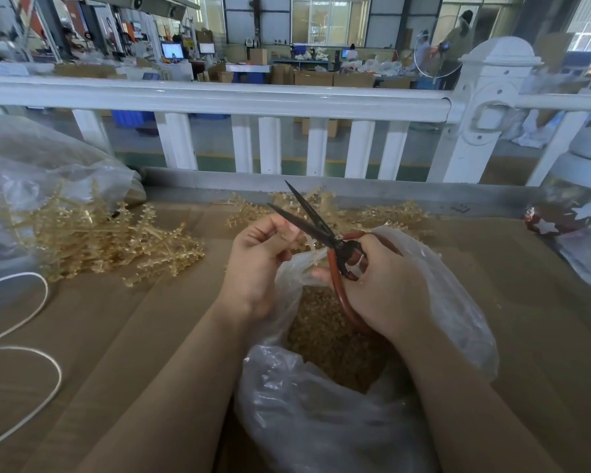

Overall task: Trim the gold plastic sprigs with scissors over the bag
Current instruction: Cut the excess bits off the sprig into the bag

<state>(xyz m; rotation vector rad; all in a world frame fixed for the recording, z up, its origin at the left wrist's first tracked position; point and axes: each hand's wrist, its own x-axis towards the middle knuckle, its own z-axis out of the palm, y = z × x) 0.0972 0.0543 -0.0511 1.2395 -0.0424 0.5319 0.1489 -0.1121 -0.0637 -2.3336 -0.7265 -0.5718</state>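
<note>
My right hand [386, 288] grips red-handled scissors [321, 230] with dark blades spread apart, pointing up and away. My left hand [256, 264] pinches a pale gold sprig piece [310, 244] right at the base of the blades. Both hands hover over a clear plastic bag [321, 421] whose mouth shows a heap of gold trimmings [328, 336]. A pile of gold sprigs [110, 240] lies to the left on the cardboard, and another pile of sprigs [362, 213] lies behind the hands. Most of the held sprig is hidden by my fingers.
A big clear bag [24, 186] with sprigs sits far left. White cord [31, 336] loops at the left edge. A white railing [219, 100] runs behind the table. A red star-patterned object [556, 221] and plastic wraps lie at the right.
</note>
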